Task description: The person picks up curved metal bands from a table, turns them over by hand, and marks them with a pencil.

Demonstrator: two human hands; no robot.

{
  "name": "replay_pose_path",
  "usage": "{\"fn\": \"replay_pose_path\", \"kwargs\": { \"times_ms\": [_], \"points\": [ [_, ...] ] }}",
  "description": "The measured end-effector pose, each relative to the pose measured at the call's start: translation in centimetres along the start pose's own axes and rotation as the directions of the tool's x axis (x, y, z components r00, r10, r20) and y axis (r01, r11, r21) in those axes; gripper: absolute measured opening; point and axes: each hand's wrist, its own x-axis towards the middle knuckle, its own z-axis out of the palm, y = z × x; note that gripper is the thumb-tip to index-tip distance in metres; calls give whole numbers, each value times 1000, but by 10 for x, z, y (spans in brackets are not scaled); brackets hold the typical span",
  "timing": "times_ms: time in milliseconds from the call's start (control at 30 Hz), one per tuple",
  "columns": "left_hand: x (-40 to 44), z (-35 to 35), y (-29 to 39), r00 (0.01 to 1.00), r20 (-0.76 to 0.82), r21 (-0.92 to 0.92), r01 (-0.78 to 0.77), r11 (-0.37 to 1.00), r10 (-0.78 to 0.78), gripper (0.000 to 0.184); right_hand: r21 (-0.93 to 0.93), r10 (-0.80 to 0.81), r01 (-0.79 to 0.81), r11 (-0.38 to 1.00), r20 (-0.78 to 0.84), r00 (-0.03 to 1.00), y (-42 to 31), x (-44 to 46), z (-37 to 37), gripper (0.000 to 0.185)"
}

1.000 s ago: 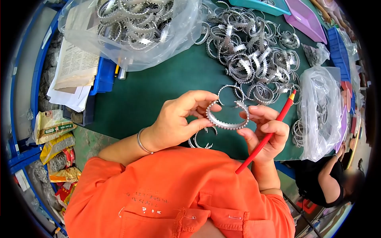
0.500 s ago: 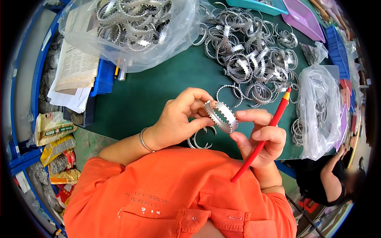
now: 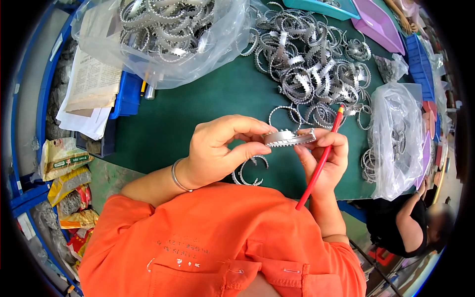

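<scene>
Between my two hands is a toothed metal ring (image 3: 291,139), turned nearly edge-on above the table's front edge. My left hand (image 3: 222,143) pinches its left side between thumb and fingers. At the ring's right side, the thumb and fingertips of my right hand (image 3: 324,161) grip it too. A red pencil (image 3: 320,171) is tucked across the right hand's fingers, its yellow-banded end pointing up. Below the left fingers, partly hidden, a broken-looking metal ring (image 3: 242,173) lies on the green table (image 3: 198,106). Just beyond the held ring lies another thin ring (image 3: 285,110).
A large heap of toothed rings (image 3: 316,74) covers the back right. Clear plastic bags of rings stand at the back left (image 3: 198,69) and right (image 3: 396,123). A blue bin (image 3: 128,96) with papers sits left. A person in black (image 3: 396,222) sits at right.
The ring has been rotated from a tilted, open-faced view to nearly edge-on. My right hand has shifted slightly left, and the red pencil has moved with it.
</scene>
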Motion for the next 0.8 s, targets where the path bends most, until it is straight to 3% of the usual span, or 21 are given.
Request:
{"fn": "replay_pose_path", "kwargs": {
  "times_ms": [67,200,433,667,733,800],
  "points": [
    [5,2,6,1000,5,22,-25,999,25,27,168,139,-134,977,-18,990,3,-1,2,38],
    [15,3,12,988,59,111,-148,983,142,27,268,182,-180,947,15,983,4,-1,8,39],
    [12,2,9,995,48,146,-93,985,87,24,79,-17,19,997,-27,999,7,-1,2,38],
    [12,0,5,983,40,285,-182,941,178,23,79,-36,38,996,-22,999,3,3,1,30],
    [12,0,3,972,57,337,-235,912,229,22,421,381,-337,842,-22,924,-11,6,1,20],
    [14,-2,0,873,222,405,-487,774,433,20,497,394,-368,786,55,917,-9,7,-6,19]
  ]
}}
